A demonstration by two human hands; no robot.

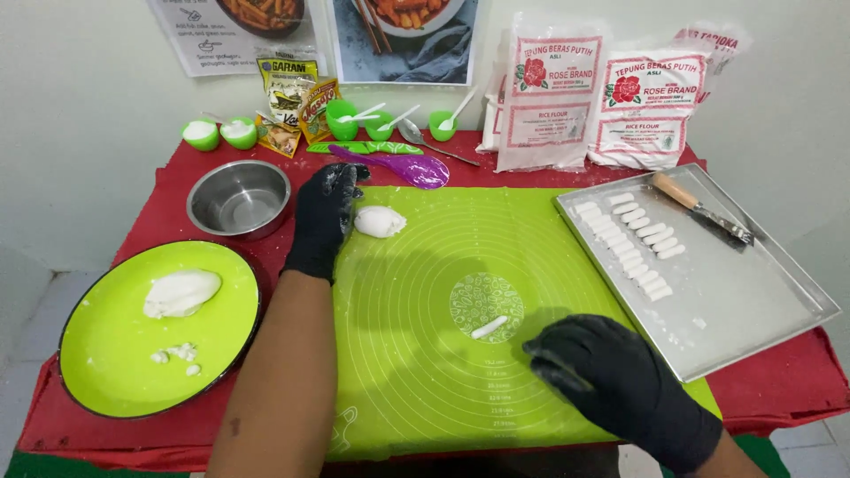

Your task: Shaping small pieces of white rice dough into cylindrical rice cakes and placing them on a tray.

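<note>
Both my hands wear black gloves. My left hand (324, 215) reaches to the far left of the green silicone mat (425, 389), its fingers touching a white dough lump (380, 221). My right hand (620, 376) rests flat on the mat near the front right, fingers spread and holding nothing. Just left of its fingertips lies a short rolled dough stick (490, 327) on the mat's centre circle.
A metal tray (753, 301) at the right holds several cut dough sticks (633, 243) and a scraper (704, 209). A green plate (106, 354) with dough (181, 293) sits at the left, a steel bowl (239, 199) behind it. Flour bags (547, 97), small green cups, a purple spatula (403, 165) line the back.
</note>
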